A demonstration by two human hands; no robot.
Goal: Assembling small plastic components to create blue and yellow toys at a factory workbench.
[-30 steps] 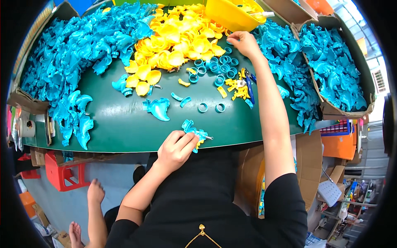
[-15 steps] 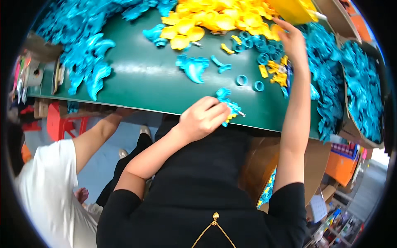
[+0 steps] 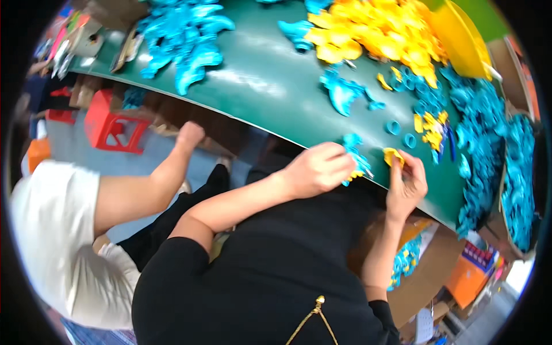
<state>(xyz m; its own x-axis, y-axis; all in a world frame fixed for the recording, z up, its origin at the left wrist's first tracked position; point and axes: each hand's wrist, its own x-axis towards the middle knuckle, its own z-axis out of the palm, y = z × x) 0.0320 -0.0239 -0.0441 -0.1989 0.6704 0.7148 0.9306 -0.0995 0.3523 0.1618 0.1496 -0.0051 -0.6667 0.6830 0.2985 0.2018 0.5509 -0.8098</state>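
The person's two hands are close together at the front edge of the counter (image 3: 259, 98). The left hand (image 3: 322, 168) is mostly closed, its fingers curled at a blue part (image 3: 355, 150) with yellow bits and a small metallic tip low on it; whether that part also rests on the counter cannot be told. The right hand (image 3: 408, 184) is partly open, thumb and fingers pinching a small yellow piece (image 3: 393, 155), just to the right of the blue part and apart from it.

Beyond them, two blue rings (image 3: 393, 127) lie separately on the green surface. Farther back are a blue fin-shaped piece (image 3: 343, 95) and a small curved blue strip (image 3: 375, 105). To the right, a cluster of blue rings (image 3: 425, 92) sits near small yellow pieces (image 3: 432, 127) and a blue-handled tool (image 3: 452, 144).

A pile of yellow cupped pieces (image 3: 368, 29) spreads across the back, beside a yellow basin (image 3: 463, 40). Blue heaps lie at left (image 3: 184, 34) and right (image 3: 486, 132). Below the counter stands a red stool (image 3: 115, 123), near a co-worker in a white sleeve (image 3: 57, 195).
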